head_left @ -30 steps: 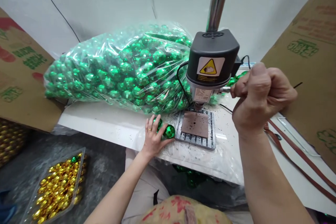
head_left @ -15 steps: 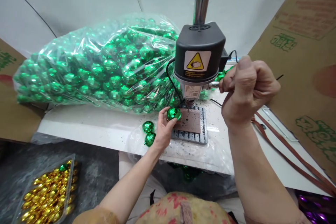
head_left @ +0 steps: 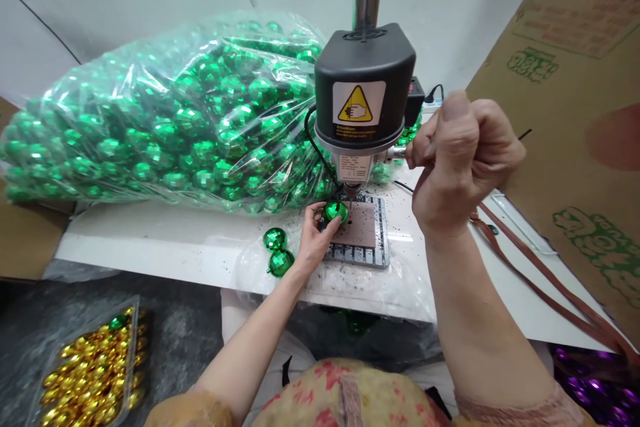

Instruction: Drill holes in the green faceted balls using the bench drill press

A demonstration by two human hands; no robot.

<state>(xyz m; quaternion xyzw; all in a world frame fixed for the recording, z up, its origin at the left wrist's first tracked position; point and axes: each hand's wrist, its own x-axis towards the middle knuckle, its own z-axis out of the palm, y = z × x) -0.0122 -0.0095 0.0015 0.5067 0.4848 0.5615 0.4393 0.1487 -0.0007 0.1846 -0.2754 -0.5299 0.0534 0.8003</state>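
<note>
Between the thumb and fingers of my left hand [head_left: 316,233] is a shiny green faceted bauble [head_left: 335,212]. It is over the left part of the brown board [head_left: 363,230] on the drill press base [head_left: 381,255], beside the drill chuck [head_left: 351,191]. Whether the bit touches it I cannot tell. My right hand [head_left: 465,160] is closed in a fist round the end of the drill press's feed handle [head_left: 398,153], to the right of the black motor housing [head_left: 365,67]. Two more green baubles [head_left: 278,252] rest on the table left of my left hand.
A large clear bag of green baubles [head_left: 165,127] fills the table's left side. Cardboard boxes [head_left: 565,113] stand at both sides. A brown strap [head_left: 540,267] lies at right. Below left, a clear tub [head_left: 131,360] holds gold baubles; purple shiny things [head_left: 595,387] are below right.
My left hand has brought the green bauble rightward, closer to the drill chuck. My right hand keeps its grip on the handle. The whole view has shifted slightly.
</note>
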